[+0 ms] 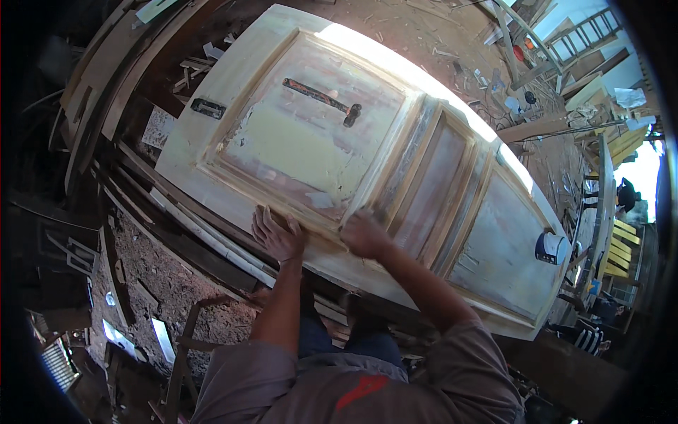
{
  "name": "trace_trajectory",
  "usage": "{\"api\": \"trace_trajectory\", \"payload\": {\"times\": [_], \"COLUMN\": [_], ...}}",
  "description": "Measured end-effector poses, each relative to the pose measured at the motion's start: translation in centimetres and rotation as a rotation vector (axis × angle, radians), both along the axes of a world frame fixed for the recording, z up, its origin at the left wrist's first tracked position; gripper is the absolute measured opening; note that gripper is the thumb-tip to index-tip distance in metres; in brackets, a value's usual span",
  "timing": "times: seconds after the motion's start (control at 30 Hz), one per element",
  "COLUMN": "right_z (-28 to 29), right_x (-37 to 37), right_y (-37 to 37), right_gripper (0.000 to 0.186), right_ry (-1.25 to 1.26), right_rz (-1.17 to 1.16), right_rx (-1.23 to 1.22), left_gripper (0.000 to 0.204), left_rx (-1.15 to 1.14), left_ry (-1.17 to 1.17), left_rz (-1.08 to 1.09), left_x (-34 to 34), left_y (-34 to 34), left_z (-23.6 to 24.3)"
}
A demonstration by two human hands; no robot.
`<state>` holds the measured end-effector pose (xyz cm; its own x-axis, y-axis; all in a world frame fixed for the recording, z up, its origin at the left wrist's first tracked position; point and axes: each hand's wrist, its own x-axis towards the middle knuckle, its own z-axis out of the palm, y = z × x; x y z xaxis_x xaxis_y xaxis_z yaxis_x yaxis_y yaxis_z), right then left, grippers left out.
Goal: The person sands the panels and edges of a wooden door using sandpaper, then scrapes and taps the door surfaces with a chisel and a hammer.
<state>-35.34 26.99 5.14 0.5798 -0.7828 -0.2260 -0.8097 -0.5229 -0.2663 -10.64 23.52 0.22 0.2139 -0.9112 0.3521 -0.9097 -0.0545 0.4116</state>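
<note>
A large panelled wooden door point(185, 152) lies flat in front of me, pale, with patches of filler on its panels. My left hand point(279, 237) rests on its near edge, fingers spread and holding nothing I can see. To the right, my right hand point(366, 234) is curled closed against the moulding at the near corner of the large panel. Motion blurs this hand, and whatever it grips is hidden. A hammer point(318, 97) with a dark, worn handle lies on the large panel. Near the door's left end sits a black oblong piece point(208, 107).
A dark blue and white tub point(550, 249) stands on the door's right end. Long wooden boards point(106, 92) run along the left side. Offcuts and scraps litter the floor point(424, 42) beyond. Another person point(626, 196) is far off at the right, near yellow slats point(621, 244).
</note>
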Motion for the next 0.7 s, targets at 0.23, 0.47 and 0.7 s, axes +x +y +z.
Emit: {"api": "trace_trajectory", "payload": {"times": [0.23,0.47,0.7], "right_z": [1.4,0.6,2.1], "right_x": [-6.3,-6.6,-7.1], "right_y": [-5.6,-3.7,-7.1], "right_gripper": [0.012,0.028,0.038], "right_ry": [0.099,-0.118,-0.410], "right_rz": [-0.193,0.084,-0.358], "right_rx": [-0.281,0.102,0.019], "left_gripper": [0.063,0.062,0.060], "left_rx": [-0.019,0.012,0.008], "left_ry": [0.016,0.093,0.052], "left_rz": [0.015,0.024,0.043], "left_x": [0.0,-0.6,-0.1], "left_y": [0.0,-0.1,0.1], "left_z": [0.0,0.4,0.9]}}
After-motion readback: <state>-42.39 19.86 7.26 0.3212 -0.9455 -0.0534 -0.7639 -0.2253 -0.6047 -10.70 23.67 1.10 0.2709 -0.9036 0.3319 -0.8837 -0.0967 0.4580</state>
